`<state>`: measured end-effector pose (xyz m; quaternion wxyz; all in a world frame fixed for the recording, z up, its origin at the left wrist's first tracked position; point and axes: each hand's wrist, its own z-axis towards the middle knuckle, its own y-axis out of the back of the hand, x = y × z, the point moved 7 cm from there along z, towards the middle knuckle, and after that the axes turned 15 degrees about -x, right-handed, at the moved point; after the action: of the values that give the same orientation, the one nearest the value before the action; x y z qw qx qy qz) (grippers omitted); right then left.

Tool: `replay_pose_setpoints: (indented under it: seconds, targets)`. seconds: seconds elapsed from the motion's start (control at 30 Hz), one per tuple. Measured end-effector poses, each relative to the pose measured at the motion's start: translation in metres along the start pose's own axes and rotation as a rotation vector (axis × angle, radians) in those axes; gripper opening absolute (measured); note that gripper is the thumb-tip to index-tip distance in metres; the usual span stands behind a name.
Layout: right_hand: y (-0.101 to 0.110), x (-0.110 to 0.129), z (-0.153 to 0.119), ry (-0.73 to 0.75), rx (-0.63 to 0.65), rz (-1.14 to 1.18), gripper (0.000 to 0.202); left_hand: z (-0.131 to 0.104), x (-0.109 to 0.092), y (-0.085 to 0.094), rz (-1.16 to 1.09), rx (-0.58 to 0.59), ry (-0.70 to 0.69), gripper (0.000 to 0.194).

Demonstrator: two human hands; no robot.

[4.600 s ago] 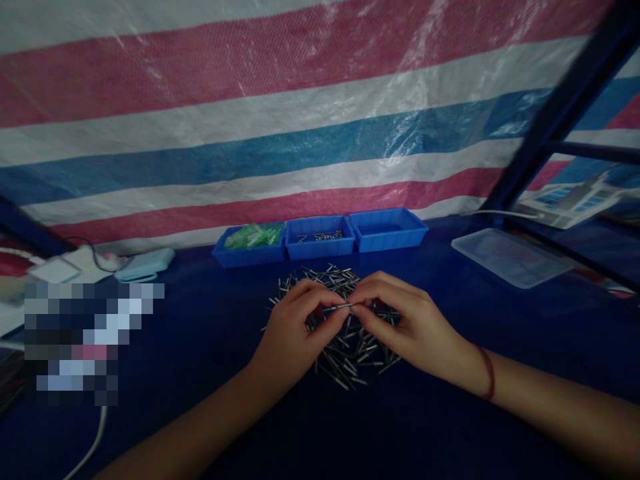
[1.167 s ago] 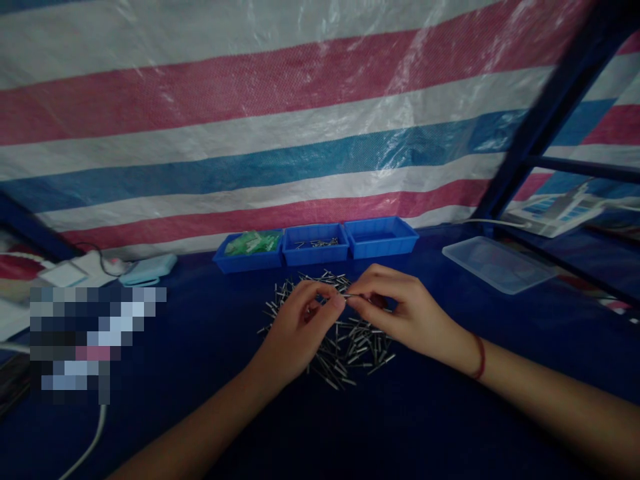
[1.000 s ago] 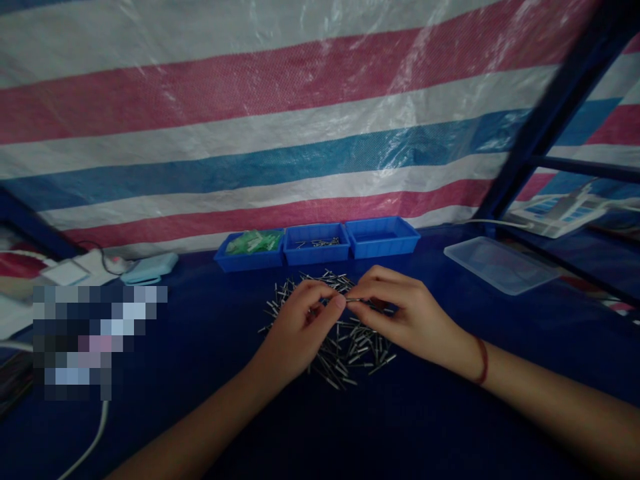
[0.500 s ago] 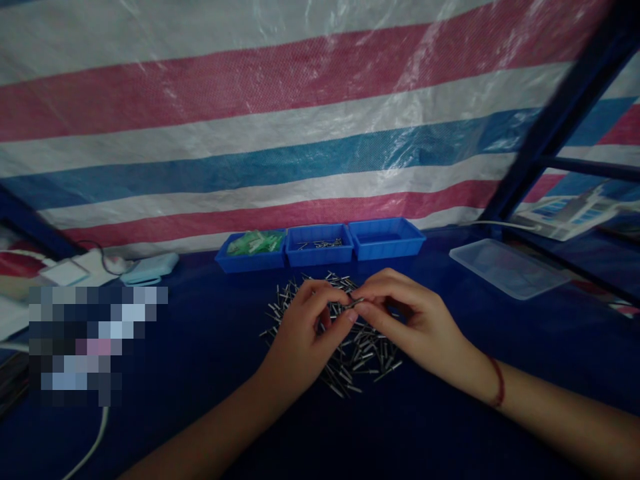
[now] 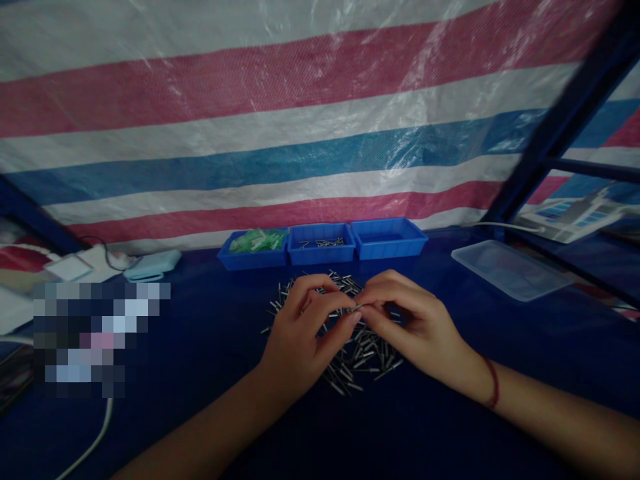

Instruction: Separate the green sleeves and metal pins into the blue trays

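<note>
A heap of silvery blind rivets [image 5: 367, 350] is spread on the dark blue tabletop, partly covered by my hands. Above it, my left hand [image 5: 305, 333] pinches a small rivet [image 5: 355, 307] between thumb and index finger. My right hand [image 5: 407, 317], a dark red band round its wrist, grips the same rivet from the other side with thumb and fingertips. The fingertips of both hands nearly meet, so most of that rivet is hidden.
Behind the heap stand three blue bins: the left bin [image 5: 253, 262] with green plastic bags, the middle bin [image 5: 320, 254] with some rivets, and the right bin [image 5: 390, 248]. A clear plastic lid [image 5: 510, 270] lies right. At left are a light blue case [image 5: 153, 265] and a white cable [image 5: 103, 433].
My left hand has shifted slightly and its fingers have closed in nearer the right fingertips. Both hands still pinch the rivet. The whole view has moved a little.
</note>
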<state>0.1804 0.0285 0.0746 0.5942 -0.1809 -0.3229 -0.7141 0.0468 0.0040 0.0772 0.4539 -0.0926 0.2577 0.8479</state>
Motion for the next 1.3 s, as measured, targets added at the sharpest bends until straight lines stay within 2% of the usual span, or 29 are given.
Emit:
replay_pose_setpoints:
  seconds: [0.2, 0.33, 0.4, 0.5, 0.57, 0.67, 0.77, 0.9, 1.07, 1.17, 1.3]
  targets:
    - [-0.007, -0.003, -0.002, 0.010, 0.076, 0.067, 0.011, 0.003, -0.005, 0.001, -0.027, -0.015, 0.005, 0.008]
    - [-0.010, -0.004, 0.003, 0.037, 0.149, 0.026, 0.013, 0.003, 0.002, -0.001, -0.030, 0.022, 0.092, 0.008]
    - [-0.007, -0.006, 0.014, 0.084, 0.100, -0.077, 0.014, 0.003, 0.010, -0.002, -0.007, 0.044, 0.152, 0.014]
    - [0.000, -0.014, 0.041, 0.187, -0.072, -0.280, 0.016, 0.004, 0.026, -0.004, 0.030, 0.065, 0.226, 0.018]
    - [-0.004, -0.026, 0.061, 0.222, -0.128, -0.408, 0.020, 0.004, 0.036, -0.005, 0.054, 0.099, 0.250, 0.017]
    - [-0.023, -0.051, 0.086, 0.230, -0.097, -0.511, 0.025, 0.003, 0.048, -0.009, 0.097, 0.156, 0.239, 0.018]
    - [-0.042, -0.068, 0.097, 0.227, -0.029, -0.534, 0.024, 0.001, 0.054, -0.012, 0.126, 0.208, 0.195, 0.019]
    - [-0.047, -0.065, 0.084, 0.203, 0.015, -0.524, 0.021, -0.002, 0.054, -0.017, 0.157, 0.287, 0.106, 0.018]
    - [-0.022, -0.049, 0.041, 0.143, 0.068, -0.477, 0.017, -0.007, 0.050, -0.023, 0.199, 0.397, 0.039, 0.018]
    - [-0.001, -0.050, 0.022, 0.079, 0.027, -0.429, 0.015, -0.010, 0.049, -0.026, 0.248, 0.440, 0.008, 0.018]
    - [0.016, -0.059, 0.016, -0.001, -0.087, -0.413, 0.015, -0.013, 0.048, -0.030, 0.298, 0.469, -0.047, 0.020]
